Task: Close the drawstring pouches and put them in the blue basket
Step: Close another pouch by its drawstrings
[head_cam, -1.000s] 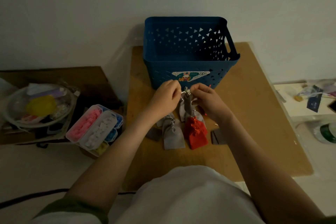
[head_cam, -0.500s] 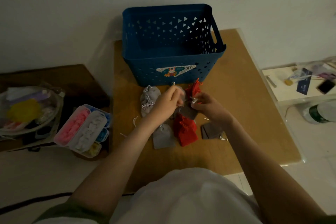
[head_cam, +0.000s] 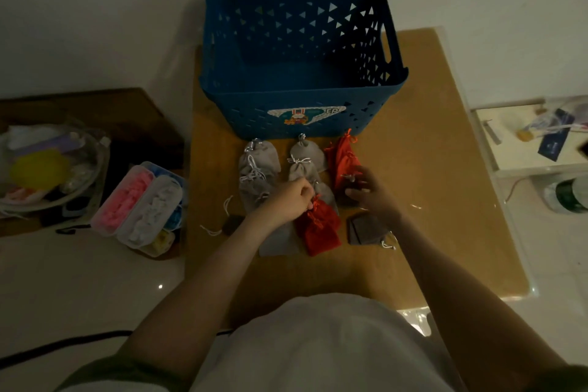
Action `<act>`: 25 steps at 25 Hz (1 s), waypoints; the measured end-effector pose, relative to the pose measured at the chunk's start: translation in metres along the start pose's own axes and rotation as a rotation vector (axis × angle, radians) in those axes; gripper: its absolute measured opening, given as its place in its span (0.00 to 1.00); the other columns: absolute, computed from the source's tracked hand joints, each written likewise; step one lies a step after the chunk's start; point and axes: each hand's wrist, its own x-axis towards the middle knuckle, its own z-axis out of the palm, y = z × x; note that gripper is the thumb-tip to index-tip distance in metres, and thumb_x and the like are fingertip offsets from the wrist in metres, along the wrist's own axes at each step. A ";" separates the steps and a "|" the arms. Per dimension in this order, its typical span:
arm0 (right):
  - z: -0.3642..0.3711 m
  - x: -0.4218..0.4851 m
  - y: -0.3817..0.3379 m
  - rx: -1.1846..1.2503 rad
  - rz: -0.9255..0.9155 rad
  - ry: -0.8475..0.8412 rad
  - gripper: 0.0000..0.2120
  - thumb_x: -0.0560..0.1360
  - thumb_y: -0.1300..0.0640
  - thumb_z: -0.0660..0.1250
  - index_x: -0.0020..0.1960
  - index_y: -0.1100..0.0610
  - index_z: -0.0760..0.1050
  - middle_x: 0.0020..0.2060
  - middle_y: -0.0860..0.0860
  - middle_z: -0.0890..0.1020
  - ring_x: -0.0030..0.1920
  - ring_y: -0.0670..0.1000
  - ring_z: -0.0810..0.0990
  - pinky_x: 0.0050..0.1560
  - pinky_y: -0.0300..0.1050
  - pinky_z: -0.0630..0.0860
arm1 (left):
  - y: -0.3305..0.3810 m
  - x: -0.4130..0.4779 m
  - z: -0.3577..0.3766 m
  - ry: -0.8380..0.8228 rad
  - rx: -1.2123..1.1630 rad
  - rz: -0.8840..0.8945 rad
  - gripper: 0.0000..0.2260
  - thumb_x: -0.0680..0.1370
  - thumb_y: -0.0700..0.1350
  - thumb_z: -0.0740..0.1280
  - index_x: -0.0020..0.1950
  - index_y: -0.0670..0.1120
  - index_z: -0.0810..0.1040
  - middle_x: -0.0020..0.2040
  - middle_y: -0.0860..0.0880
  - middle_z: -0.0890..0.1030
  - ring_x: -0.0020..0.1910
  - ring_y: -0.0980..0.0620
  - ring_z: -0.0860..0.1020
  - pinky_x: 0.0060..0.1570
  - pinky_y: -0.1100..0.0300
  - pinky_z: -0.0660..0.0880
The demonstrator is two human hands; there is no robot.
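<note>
The blue basket (head_cam: 302, 94) stands on the tan board (head_cam: 429, 169) and looks empty. In front of it lie several pouches: tied grey ones (head_cam: 261, 154) (head_cam: 307, 151), a red one (head_cam: 342, 156), another red pouch (head_cam: 318, 229), a flat grey pouch (head_cam: 278, 242) and a flat dark pouch (head_cam: 366, 229). My left hand (head_cam: 291, 200) has curled fingers that pinch the gathered top of the nearer red pouch. My right hand (head_cam: 369, 194) hovers with spread fingers over a small dark pouch (head_cam: 345, 199); it is blurred and seems to hold nothing.
A compartment box (head_cam: 140, 207) of pink, white and blue bits sits left of the board, with a clear bowl (head_cam: 47, 169) of clutter beyond. Loose cords (head_cam: 227, 204) lie on the board's left part. A low shelf (head_cam: 525, 149) and a green bottle (head_cam: 569, 197) are at right.
Both hands came down from in front of the basket to the pile. The dark pouch they held between them now lies on the board; my left hand has moved to the red pouch.
</note>
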 end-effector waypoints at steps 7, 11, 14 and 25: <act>-0.036 -0.018 0.027 -0.942 0.338 0.033 0.32 0.69 0.52 0.74 0.67 0.61 0.66 0.65 0.59 0.65 0.66 0.62 0.65 0.64 0.55 0.68 | 0.014 0.008 0.023 -0.008 0.095 -0.005 0.08 0.82 0.46 0.58 0.50 0.45 0.75 0.46 0.46 0.81 0.46 0.47 0.80 0.49 0.50 0.75; -0.036 -0.023 0.026 -0.694 0.197 0.083 0.18 0.71 0.60 0.71 0.58 0.64 0.72 0.55 0.61 0.76 0.51 0.58 0.74 0.48 0.48 0.72 | 0.020 0.001 0.026 0.015 0.136 0.021 0.09 0.82 0.46 0.56 0.49 0.48 0.74 0.47 0.46 0.81 0.43 0.47 0.79 0.41 0.54 0.73; -0.035 -0.036 0.010 -0.475 0.007 0.066 0.07 0.73 0.65 0.69 0.50 0.58 0.75 0.44 0.54 0.77 0.47 0.53 0.74 0.43 0.42 0.68 | 0.022 -0.010 0.023 0.047 0.160 0.075 0.10 0.82 0.46 0.56 0.56 0.48 0.76 0.53 0.48 0.80 0.50 0.48 0.77 0.44 0.58 0.69; 0.029 -0.067 -0.101 -0.435 -0.264 -0.335 0.24 0.71 0.66 0.72 0.61 0.52 0.66 0.49 0.47 0.76 0.49 0.46 0.76 0.47 0.37 0.75 | 0.030 -0.048 -0.003 0.039 -0.132 -0.021 0.27 0.81 0.61 0.49 0.67 0.45 0.73 0.63 0.43 0.76 0.63 0.45 0.73 0.63 0.50 0.70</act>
